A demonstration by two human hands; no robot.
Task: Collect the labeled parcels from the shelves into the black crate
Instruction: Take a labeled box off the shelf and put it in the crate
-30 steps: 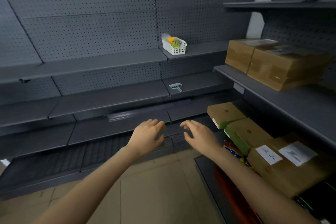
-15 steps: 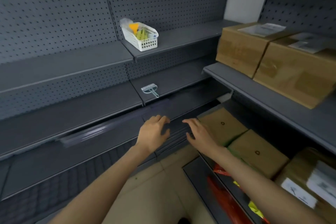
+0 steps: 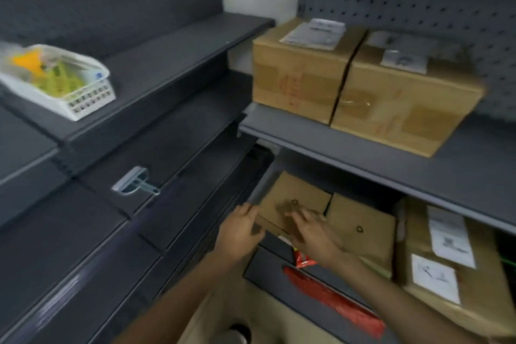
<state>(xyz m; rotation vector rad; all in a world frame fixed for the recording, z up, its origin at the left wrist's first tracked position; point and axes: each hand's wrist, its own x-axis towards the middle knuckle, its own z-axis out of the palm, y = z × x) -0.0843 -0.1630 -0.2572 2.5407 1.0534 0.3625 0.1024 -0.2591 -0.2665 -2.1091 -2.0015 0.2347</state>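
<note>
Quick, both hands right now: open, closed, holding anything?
Left hand: open, fingers at the left edge of the small cardboard box, no clear grip.
Right hand: open, fingers flat on that box's top.

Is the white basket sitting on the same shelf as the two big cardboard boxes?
No, the white basket sits on a left-hand shelf, while the two big boxes stand on the right-hand shelf.

our left hand (image 3: 240,227): forearm reaching forward from bottom centre, fingers loosely bent, thumb underneath. our right hand (image 3: 312,232): forearm entering from the lower right, palm down, fingers extended forward and slightly spread. the two hands sit near each other, apart.
</note>
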